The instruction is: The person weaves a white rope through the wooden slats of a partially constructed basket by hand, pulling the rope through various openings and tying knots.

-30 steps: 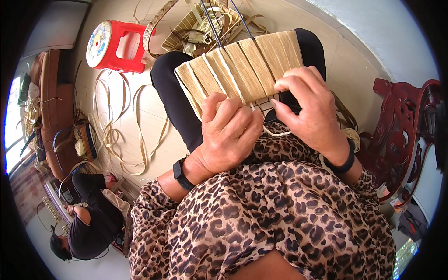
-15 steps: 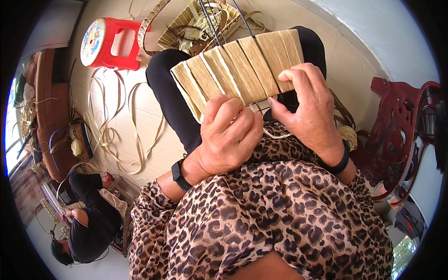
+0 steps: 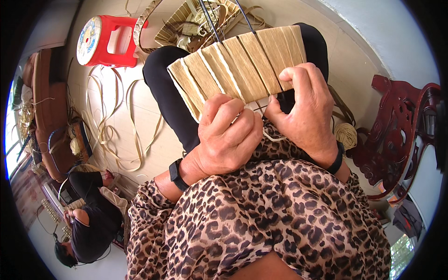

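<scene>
Across my lap lies a tan block (image 3: 247, 63) wrapped in flat straw-like strips. Dark cords and cream cords run over its top. At its near edge my left hand (image 3: 228, 133) is closed in a fist; what its fingers pinch is hidden, though a cream cord (image 3: 233, 84) runs down to them. My right hand (image 3: 303, 102) grips the block's near right part, curled fingers on top and thumb at the near edge. Between the hands, thin pale strands cross under the edge, and a loop of cream cord (image 3: 274, 137) hangs against my leopard-print top.
Beyond my knees stands a woven basket (image 3: 175, 28) with loose strips. A red stool (image 3: 105, 41) is at far left, with long strips (image 3: 133, 121) on the floor. A ball of cord (image 3: 346, 135) and a carved wooden chair (image 3: 396, 135) are on the right. Another person (image 3: 93, 224) sits at lower left.
My right thumb has shifted slightly left and down along the block's near edge. The block has shifted slightly in view; the left hand stays in a fist.
</scene>
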`<state>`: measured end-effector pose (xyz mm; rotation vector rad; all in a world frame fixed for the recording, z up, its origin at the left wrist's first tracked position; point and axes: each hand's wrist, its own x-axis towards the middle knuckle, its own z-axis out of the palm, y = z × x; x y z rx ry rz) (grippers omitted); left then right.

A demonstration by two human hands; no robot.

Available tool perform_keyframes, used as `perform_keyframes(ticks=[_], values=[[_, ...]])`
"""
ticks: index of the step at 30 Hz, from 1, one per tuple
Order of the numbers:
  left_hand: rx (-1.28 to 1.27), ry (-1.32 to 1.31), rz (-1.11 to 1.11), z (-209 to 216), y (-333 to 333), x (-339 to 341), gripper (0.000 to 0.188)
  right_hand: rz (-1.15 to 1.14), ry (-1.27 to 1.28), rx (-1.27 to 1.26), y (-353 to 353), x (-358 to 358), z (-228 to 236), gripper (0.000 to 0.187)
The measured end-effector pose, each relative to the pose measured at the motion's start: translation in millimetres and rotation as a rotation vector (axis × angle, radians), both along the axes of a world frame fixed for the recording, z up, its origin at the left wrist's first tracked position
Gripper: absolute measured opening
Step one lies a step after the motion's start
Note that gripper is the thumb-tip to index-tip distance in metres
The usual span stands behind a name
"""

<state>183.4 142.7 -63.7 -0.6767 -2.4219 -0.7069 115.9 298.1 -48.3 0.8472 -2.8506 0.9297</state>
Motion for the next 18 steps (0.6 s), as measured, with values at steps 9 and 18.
perform_keyframes(ticks=[9, 18], values=[[0.035, 0.010, 0.007, -4, 1, 2, 0.027, 0.014, 0.042, 0.048, -2, -2, 2, 0.043], [0.107, 0.003, -0.028, -5, 0, 1, 0.018, 0.011, -0.006, 0.124, -7, -1, 11, 0.044]])
